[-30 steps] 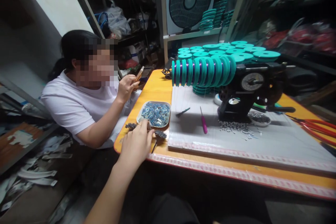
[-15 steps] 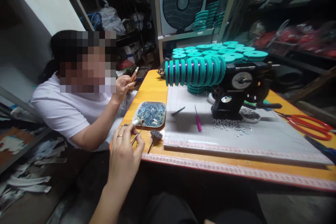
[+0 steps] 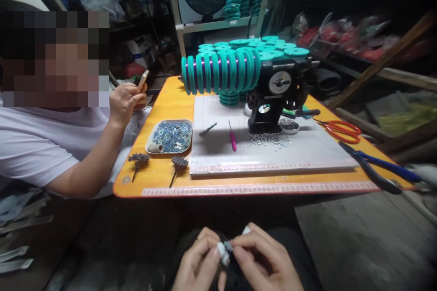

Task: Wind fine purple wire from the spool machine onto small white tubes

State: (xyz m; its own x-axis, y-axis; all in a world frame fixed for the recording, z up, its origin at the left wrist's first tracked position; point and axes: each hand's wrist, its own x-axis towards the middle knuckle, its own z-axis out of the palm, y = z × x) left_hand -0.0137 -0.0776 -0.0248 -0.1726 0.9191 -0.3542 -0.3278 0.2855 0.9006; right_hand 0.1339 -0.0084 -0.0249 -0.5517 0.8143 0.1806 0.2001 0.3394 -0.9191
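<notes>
Head view: the left hand (image 3: 200, 261) and right hand (image 3: 266, 261), fingertips nearly closed, pinch a small whitish piece (image 3: 223, 253) over the lap. On the table (image 3: 175, 88), 2 dark bristly clusters (image 3: 139, 158) lie near a white tray (image 3: 170, 152) of bluish slivers (image 3: 174, 134) and 1 beige tube (image 3: 156, 148). Behind, a black machine (image 3: 264, 116) bearing green rings (image 3: 221, 72) stands beside a dish (image 3: 289, 132) of metal bits (image 3: 288, 124).

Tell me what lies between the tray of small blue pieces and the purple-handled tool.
The head view shows a slim dark piece on the pale board between the tray and the purple-handled tool.
</notes>
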